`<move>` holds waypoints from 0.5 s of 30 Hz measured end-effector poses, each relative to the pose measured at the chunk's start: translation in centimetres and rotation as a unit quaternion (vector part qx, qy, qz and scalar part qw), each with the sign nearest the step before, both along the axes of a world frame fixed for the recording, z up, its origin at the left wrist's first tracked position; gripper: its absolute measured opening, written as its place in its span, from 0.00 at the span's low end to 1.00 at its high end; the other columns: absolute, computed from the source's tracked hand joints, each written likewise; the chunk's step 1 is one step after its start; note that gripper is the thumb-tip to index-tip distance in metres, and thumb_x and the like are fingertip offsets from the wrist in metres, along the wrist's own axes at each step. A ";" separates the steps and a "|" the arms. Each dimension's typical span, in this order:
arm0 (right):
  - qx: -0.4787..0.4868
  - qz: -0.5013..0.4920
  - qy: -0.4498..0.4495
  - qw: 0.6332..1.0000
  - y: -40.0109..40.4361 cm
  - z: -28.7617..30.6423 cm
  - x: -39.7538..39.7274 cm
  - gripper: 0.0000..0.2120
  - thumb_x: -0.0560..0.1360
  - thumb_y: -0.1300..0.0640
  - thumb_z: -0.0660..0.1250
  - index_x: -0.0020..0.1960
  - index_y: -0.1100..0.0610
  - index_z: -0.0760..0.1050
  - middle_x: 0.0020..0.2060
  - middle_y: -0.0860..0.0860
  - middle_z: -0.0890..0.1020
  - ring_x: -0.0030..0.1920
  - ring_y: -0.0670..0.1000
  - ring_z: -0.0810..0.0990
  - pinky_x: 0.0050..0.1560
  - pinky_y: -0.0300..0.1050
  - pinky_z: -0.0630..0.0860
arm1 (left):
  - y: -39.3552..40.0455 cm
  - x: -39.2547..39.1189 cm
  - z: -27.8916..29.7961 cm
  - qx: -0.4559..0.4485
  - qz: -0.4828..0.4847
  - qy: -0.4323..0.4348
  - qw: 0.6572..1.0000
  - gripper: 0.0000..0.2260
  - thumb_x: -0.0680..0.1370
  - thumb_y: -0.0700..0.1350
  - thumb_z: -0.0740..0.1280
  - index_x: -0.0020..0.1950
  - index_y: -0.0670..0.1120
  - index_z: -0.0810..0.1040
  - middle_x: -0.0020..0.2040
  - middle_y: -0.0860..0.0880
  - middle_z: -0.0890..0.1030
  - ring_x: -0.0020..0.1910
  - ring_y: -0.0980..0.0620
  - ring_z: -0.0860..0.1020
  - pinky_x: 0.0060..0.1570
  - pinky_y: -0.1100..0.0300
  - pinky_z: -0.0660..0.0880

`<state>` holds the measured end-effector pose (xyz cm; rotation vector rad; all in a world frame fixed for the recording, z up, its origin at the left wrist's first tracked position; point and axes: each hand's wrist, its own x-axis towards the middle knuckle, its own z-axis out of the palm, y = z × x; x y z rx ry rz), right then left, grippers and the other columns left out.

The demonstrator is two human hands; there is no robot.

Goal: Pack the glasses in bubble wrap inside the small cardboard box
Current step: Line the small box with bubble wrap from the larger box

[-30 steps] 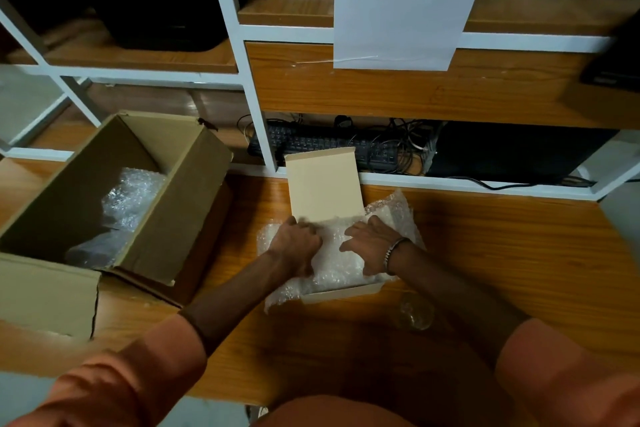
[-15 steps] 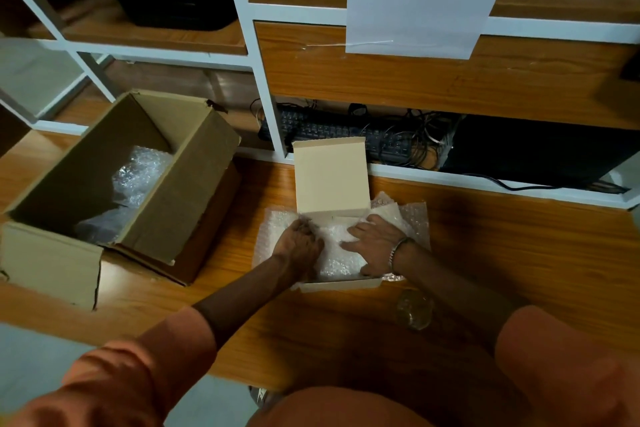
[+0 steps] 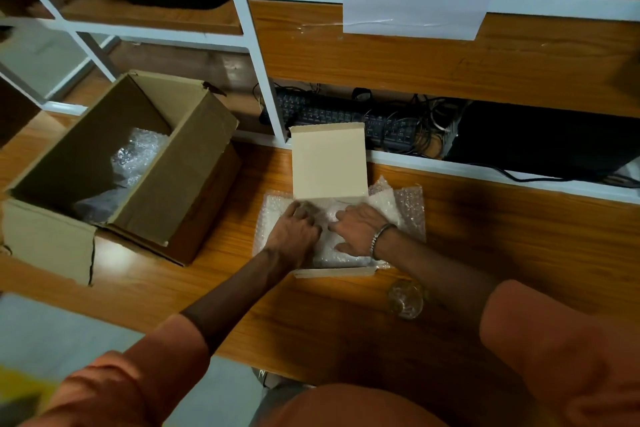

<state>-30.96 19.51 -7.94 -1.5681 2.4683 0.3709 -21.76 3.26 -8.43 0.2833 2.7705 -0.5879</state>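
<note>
On the counter [image 3: 485,218], a large open cardboard box [image 3: 145,163] at the left holds crumpled bubble wrap. Right of it, the small cardboard box [image 3: 329,163] stands with its lid upright, lined with bubble wrap [image 3: 408,211]. The left hand [image 3: 294,236] presses into the wrap, fingers curled. The right hand [image 3: 360,229] lies flat on it, fingers spread. A glass [image 3: 405,298] stands near the counter's front edge.

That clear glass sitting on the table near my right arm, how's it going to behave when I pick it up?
The glass looks smooth and clear, so it is probably slippery and fragile. It appears short and wide, so likely stable if nudged, though it might roll if tipped. It stands bare on the wooden table, apart from the small box, so set it down gently.
</note>
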 end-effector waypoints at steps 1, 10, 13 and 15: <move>0.010 -0.008 -0.003 1.000 0.0 -0.5 0.2 0.23 0.81 0.38 0.65 0.71 0.50 0.74 0.62 0.54 0.81 0.61 0.59 0.80 0.61 0.56 0.73 | 0.0 0.1 -0.7 -0.003 0.013 -0.012 1.000 0.25 0.83 0.53 0.65 0.79 0.45 0.72 0.80 0.39 0.71 0.83 0.37 0.62 0.84 0.40 0.51; 0.009 -0.077 -0.003 0.997 -0.8 -0.8 1.2 0.23 0.80 0.43 0.69 0.72 0.49 0.74 0.66 0.54 0.79 0.65 0.59 0.79 0.65 0.54 0.70 | -1.0 0.7 -1.5 0.055 0.026 -0.003 0.998 0.31 0.80 0.53 0.70 0.81 0.45 0.69 0.82 0.42 0.69 0.84 0.40 0.59 0.85 0.42 0.48; 0.020 -0.076 0.030 0.996 -1.1 -0.2 1.8 0.21 0.80 0.45 0.69 0.70 0.49 0.76 0.64 0.54 0.80 0.65 0.58 0.78 0.66 0.55 0.70 | -2.1 1.3 -0.8 0.065 0.033 0.020 0.997 0.28 0.81 0.58 0.69 0.79 0.47 0.72 0.83 0.44 0.68 0.85 0.43 0.59 0.83 0.43 0.48; 0.053 -0.089 0.035 0.994 -1.0 -0.2 2.0 0.18 0.80 0.49 0.69 0.69 0.49 0.76 0.64 0.53 0.80 0.66 0.58 0.77 0.67 0.55 0.69 | -2.5 1.6 -0.3 0.081 0.035 0.017 0.996 0.26 0.82 0.60 0.67 0.77 0.49 0.75 0.84 0.44 0.66 0.85 0.44 0.58 0.83 0.42 0.47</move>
